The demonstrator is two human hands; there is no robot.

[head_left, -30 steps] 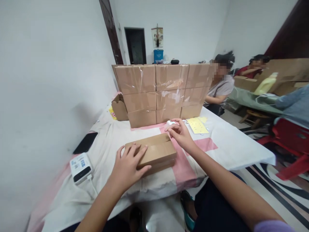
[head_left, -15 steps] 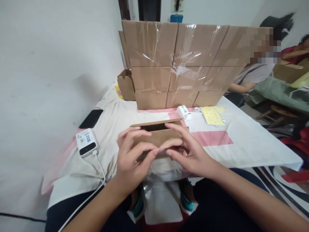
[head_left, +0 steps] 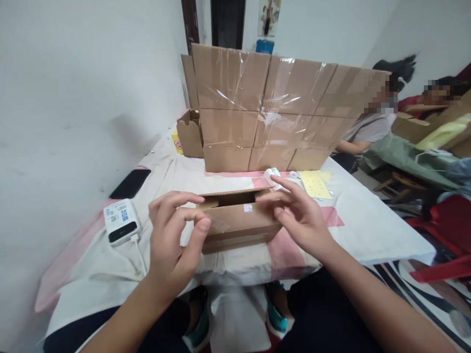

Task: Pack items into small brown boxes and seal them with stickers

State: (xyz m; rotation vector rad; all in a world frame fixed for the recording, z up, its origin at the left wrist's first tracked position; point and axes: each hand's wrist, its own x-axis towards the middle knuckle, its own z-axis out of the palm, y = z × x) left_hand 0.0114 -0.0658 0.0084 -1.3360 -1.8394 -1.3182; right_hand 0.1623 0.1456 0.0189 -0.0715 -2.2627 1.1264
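A small brown cardboard box lies on the cloth-covered table in front of me, its lid flap slightly raised, with a tiny white sticker and a strip of clear tape on its front. My left hand grips the box's left end, thumb on the front and curled fingers over the top. My right hand rests against the box's right end with its fingers stretched and apart.
A wall of taped cardboard boxes stands behind, an open small carton at its left. A white tape dispenser and yellow sheet lie beyond my right hand. A power bank and black phone lie left. Other people sit at the right.
Both hands, together on the box's front half a second ago, have slid apart to its two ends. A second ago the left hand lay flat on the lid and the right was by the dispenser.
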